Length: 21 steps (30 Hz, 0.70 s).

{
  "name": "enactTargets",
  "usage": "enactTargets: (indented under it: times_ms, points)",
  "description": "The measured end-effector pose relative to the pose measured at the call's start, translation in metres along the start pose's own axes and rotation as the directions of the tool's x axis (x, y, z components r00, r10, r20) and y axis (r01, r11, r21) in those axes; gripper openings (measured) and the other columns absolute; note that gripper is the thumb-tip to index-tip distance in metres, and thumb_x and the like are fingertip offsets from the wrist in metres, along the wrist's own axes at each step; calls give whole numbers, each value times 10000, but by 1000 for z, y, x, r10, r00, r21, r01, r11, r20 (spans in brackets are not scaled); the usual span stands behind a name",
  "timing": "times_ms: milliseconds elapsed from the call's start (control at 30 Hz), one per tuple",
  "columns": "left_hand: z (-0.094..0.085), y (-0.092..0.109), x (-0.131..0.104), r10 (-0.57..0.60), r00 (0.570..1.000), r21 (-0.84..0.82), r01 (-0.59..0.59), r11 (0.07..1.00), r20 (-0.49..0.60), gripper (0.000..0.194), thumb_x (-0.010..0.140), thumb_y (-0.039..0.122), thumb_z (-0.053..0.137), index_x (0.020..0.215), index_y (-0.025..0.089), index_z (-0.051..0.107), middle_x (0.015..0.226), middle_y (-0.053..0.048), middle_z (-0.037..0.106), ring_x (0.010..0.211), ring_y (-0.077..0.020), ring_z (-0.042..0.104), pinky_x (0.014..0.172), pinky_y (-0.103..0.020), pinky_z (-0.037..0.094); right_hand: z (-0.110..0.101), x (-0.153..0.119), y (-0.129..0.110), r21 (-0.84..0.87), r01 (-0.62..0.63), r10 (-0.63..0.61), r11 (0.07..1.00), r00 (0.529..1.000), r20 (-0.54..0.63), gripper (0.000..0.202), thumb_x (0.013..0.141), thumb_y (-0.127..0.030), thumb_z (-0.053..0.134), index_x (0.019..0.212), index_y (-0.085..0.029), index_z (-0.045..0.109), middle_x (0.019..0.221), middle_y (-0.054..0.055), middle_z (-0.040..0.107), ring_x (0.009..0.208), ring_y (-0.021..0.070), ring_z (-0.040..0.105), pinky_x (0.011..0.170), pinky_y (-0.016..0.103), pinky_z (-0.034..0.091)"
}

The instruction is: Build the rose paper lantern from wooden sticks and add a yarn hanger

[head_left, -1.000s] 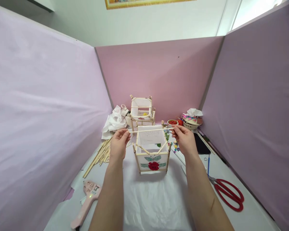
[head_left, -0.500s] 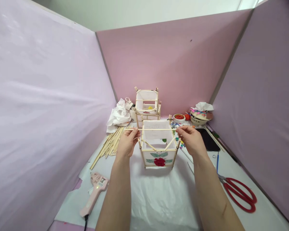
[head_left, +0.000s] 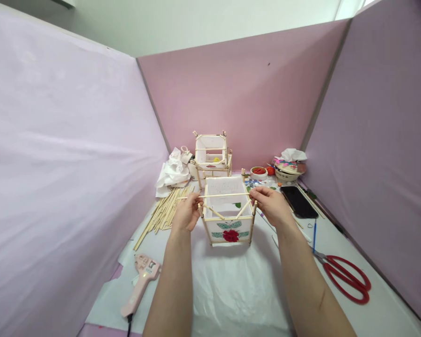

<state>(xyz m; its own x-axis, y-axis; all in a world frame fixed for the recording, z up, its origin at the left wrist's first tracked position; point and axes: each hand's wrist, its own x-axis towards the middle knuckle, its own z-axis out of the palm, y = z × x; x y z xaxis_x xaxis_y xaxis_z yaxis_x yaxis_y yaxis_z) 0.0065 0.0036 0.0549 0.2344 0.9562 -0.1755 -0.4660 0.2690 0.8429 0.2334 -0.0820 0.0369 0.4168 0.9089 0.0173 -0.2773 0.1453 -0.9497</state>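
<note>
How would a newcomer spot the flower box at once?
From the pink back panel, look down to the white-covered table. Between the left hand and right hand, below the thin stick they hold, stands an open-topped, stick-framed white box. Unlike the stick frames behind it, its front bears a big red flower.

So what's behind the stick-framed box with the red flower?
Behind the front box stands another stick-framed box, with something yellow showing through it. Its lower right part can't be seen; the front box covers it.
</note>
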Motion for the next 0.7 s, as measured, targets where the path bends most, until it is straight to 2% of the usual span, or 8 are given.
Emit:
enactTargets:
  times_ms: [267, 467, 700]
  points:
    - [0, -6, 0, -20, 997, 41, 17, 999, 78, 213, 614, 249, 750, 655, 134, 575, 579, 25, 581, 539, -83, 558, 537, -199, 438, 2, -6, -8, 16, -73, 72, 997, 997, 32, 282, 574, -360, 806, 681, -162, 636, 626, -8, 591, 559, 92, 511, 541, 224, 422]
    - [-2, -10, 3, -9, 996, 87, 1, 996, 94, 206, 628, 261, 752, 680, 130, 602, 630, 4, 621, 569, -92, 578, 563, -207, 454, -2, -5, -7, 11, -92, 92, 996, 995, 26, 285, 583, -352, 803, 695, -154, 631, 633, -11, 590, 567, 82, 515, 532, 202, 414]
    - [2, -5, -5, 0, 988, 188, -29, 982, 151, 221, 618, 246, 747, 748, 131, 610, 686, -10, 644, 586, -108, 595, 545, -210, 456, 4, -8, -9, -12, -89, 89, 996, 996, 17, 281, 595, -369, 779, 695, -163, 616, 597, -19, 589, 507, 82, 505, 473, 201, 380]
